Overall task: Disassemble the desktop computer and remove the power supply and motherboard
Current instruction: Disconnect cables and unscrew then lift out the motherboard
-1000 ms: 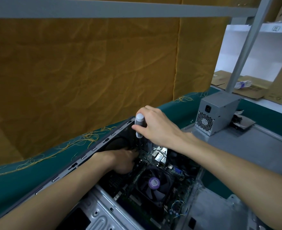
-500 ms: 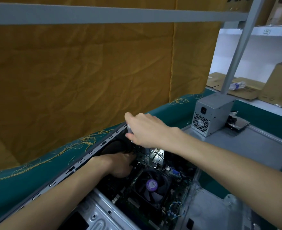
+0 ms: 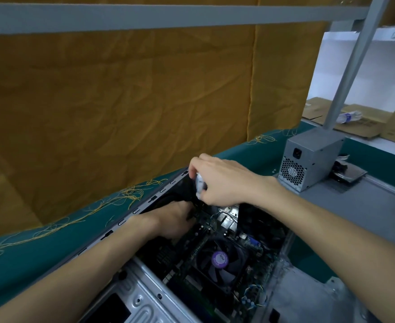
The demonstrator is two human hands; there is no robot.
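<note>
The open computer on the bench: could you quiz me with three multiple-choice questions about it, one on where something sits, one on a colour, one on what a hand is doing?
1. Where is the grey power supply?
A. Bolted inside the case
B. Standing outside the case, on the grey panel to the right
C. On the floor

2. What colour is the sticker at the hub of the cooling fan?
A. Purple
B. Red
C. Yellow

3. What is the right hand doing?
A. Resting flat and empty on the cloth
B. Gripping a pale screwdriver handle over the motherboard
C. Lifting the fan out

Answers:
1 B, the unit stands clear of the case, on the panel beyond it.
2 A, the round label at the fan's middle is purple.
3 B, its fingers wrap the handle while the left hand reaches down inside.
</note>
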